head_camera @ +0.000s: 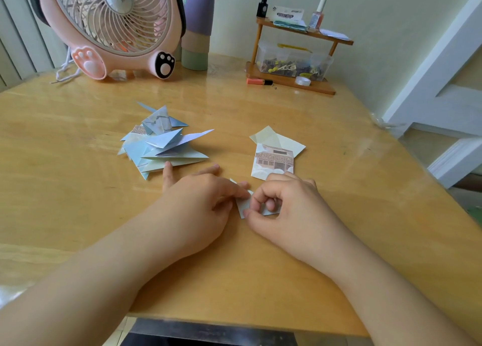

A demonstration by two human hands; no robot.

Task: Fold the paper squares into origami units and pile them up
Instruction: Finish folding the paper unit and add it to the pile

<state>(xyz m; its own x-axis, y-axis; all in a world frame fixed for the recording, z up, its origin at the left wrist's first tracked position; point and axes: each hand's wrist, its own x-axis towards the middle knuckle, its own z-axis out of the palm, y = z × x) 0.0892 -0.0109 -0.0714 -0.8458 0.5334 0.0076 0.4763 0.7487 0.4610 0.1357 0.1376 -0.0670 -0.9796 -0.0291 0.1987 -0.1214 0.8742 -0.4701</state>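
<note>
Resting on wooden tabletop, head view: left hand pressing small folded paper with curled fingers; right hand pinching same paper, fingers curled. Pile of folded units lies beyond left hand. Unfolded paper squares sit just beyond right hand. Pink fan far left.

Glossy wooden table, matt paper units, smooth pink plastic fan

folded paper mostly hidden under both hands, fold state unreadable | fan top cropped by frame | box contents too small to tell
</note>
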